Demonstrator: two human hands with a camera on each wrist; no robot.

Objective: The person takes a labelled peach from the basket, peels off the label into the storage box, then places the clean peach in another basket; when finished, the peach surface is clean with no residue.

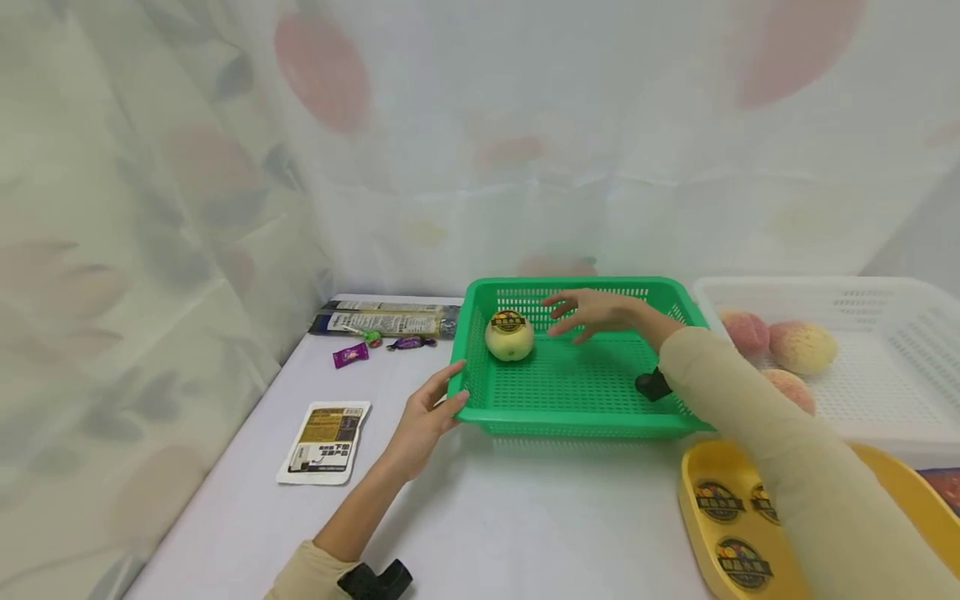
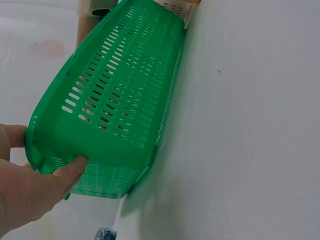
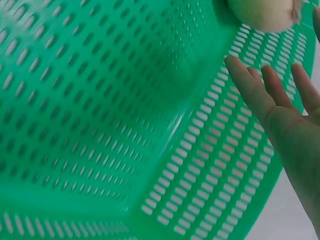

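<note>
A green plastic basket (image 1: 577, 423) with slotted walls stands on the white table. My left hand (image 1: 423, 417) grips its front left corner; in the left wrist view the thumb (image 2: 75, 167) lies against the outer wall. Inside the basket, at its left end, sits a pale yellow round fruit (image 1: 510, 342) with a dark round sticker (image 1: 507, 322) on it. My right hand (image 1: 592, 311) hovers over the basket to the right of the fruit, apart from it, fingers spread and holding nothing. The right wrist view shows part of the fruit (image 3: 265, 12) beyond the fingertips (image 3: 232, 62).
On the right, a white basket (image 1: 892, 375) holds several peaches (image 1: 802, 346). A yellow tray (image 1: 697, 492) with round stickers (image 1: 738, 560) lies partly under my right sleeve. To the left are long packets (image 1: 386, 321), wrapped candies (image 1: 350, 355) and a flat white-edged pouch (image 1: 326, 442).
</note>
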